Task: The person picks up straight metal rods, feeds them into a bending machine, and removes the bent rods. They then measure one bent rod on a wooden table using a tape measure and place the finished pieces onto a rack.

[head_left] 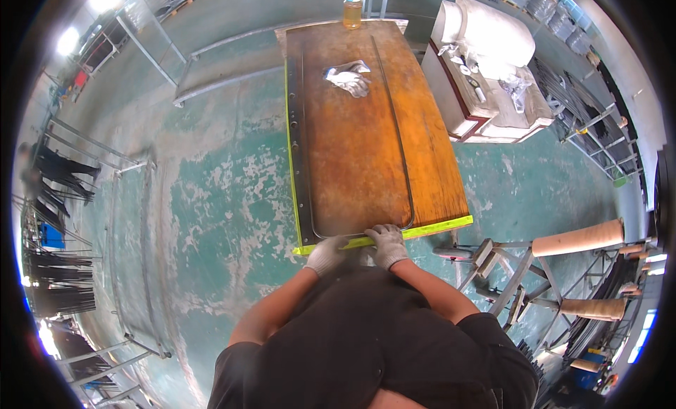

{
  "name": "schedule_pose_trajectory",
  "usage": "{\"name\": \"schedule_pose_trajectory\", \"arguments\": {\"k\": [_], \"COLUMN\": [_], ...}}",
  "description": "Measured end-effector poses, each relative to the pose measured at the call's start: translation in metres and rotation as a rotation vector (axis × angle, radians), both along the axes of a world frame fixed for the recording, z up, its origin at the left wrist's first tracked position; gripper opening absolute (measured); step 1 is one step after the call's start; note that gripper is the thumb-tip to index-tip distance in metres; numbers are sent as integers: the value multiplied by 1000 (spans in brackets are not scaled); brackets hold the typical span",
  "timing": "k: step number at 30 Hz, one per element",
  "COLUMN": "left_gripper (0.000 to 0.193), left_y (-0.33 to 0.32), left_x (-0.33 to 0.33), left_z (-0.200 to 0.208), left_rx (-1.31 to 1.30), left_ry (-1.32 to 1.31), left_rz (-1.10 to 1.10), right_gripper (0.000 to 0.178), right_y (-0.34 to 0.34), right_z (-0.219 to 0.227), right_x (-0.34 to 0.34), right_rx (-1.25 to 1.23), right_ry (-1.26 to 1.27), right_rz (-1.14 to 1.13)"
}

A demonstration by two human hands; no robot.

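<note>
At six o'clock on the bench (438,183), left hand (327,256) and right hand (388,246), grip unclear, seemingly positioned the bent rod (410,197), needing steadiness next.

1. Tabletop (352,148) is mottled orange-brown.
2. Edge strip (440,226) is neon yellow-green.
3. Bent rod (411,205) looks black.
4. Left-hand glove (326,256) and right-hand glove (386,247) are off-white.
5. Floor (232,190) is green, blotched pale grey.
6. Bottle (353,16) looks amber.
7. Shirt (331,331) is black.
8. Rolls (577,238) are tan.

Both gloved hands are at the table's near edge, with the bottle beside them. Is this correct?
No: the head view shows the bottle at the far end of the table. Left hand and right hand are at its near edge.
</note>
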State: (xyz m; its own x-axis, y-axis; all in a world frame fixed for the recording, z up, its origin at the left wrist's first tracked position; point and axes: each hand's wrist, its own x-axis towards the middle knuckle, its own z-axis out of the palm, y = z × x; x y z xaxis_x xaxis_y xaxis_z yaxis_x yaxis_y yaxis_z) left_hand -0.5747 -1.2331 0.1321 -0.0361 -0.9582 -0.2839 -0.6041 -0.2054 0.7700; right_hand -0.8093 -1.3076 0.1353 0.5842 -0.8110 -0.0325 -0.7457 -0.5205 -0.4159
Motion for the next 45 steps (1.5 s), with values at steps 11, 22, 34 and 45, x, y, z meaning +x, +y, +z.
{"name": "schedule_pose_trajectory", "arguments": {"k": [11, 22, 34, 45], "left_gripper": [28, 30, 26, 26], "left_y": [9, -14, -31, -20], "left_x": [13, 6, 6, 4], "left_z": [29, 4, -6, 3], "left_rx": [-163, -160, -103, -187], "left_ry": [-181, -472, -500, -533], "left_rz": [0, -279, -340, -285], "right_gripper": [21, 17, 16, 13], "right_y": [-11, -42, -42, -33], "right_z": [-12, -13, -19, -10], "right_x": [-17, -51, -60, -56], "right_rx": [-51, 65, 32, -47], "right_ry": [46, 85, 39, 48], "right_rz": [-254, -483, -407, -350]}}
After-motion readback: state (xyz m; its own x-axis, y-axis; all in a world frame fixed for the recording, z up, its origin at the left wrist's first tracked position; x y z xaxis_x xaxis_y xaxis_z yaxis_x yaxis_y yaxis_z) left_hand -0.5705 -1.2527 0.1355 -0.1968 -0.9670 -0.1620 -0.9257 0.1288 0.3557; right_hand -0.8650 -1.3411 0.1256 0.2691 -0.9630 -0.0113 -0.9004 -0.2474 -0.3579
